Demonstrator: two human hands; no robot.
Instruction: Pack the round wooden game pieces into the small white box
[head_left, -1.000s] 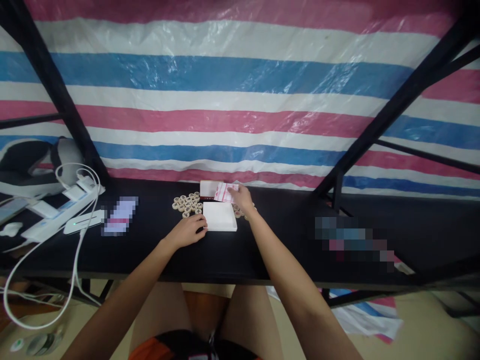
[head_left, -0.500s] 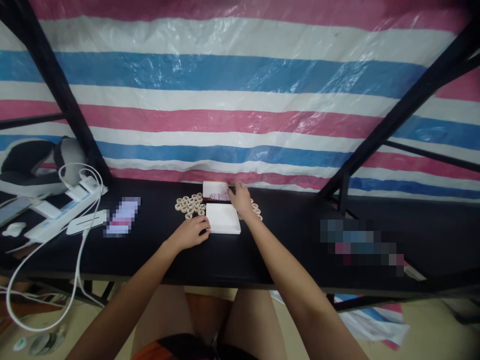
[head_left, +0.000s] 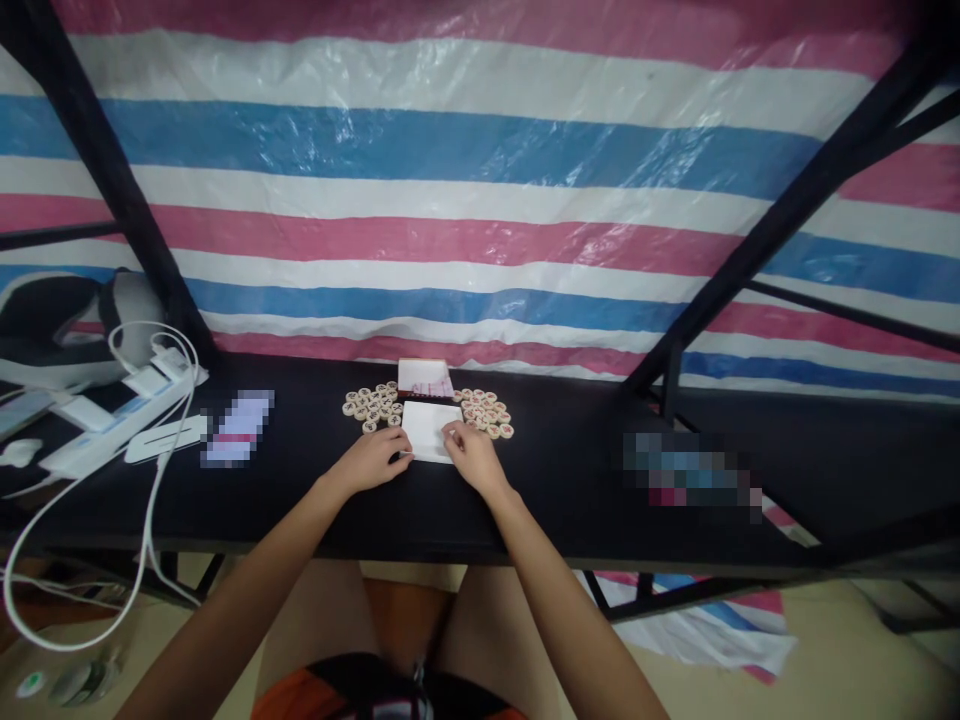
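A shallow white box [head_left: 427, 432] lies on the black tabletop in front of me, its flat white face upward. My left hand [head_left: 373, 460] is closed, fingers curled, on the box's left edge near the front corner. On the right edge my right hand [head_left: 474, 458] is also closed, its fingertips over the rim and covering that side. Round Chinese chess pieces with dark characters [head_left: 373, 403] cluster left of the box. Pieces with red characters [head_left: 487, 411] form another cluster on the right. Just behind stands a second small box [head_left: 422, 377], white inside with some reddish marks.
At the left are a white power strip [head_left: 124, 415] with plugs and a looping white cable [head_left: 154, 500], beside a blurred-out phone-like object [head_left: 238, 430]. A blurred-out item [head_left: 694, 470] lies to the right. Black frame posts [head_left: 667, 340] flank a striped plastic sheet [head_left: 450, 240].
My right hand has come back from the rear box toward me and now rests on the white box's right edge, uncovering the red-marked pieces. My left hand has stayed at the left edge.
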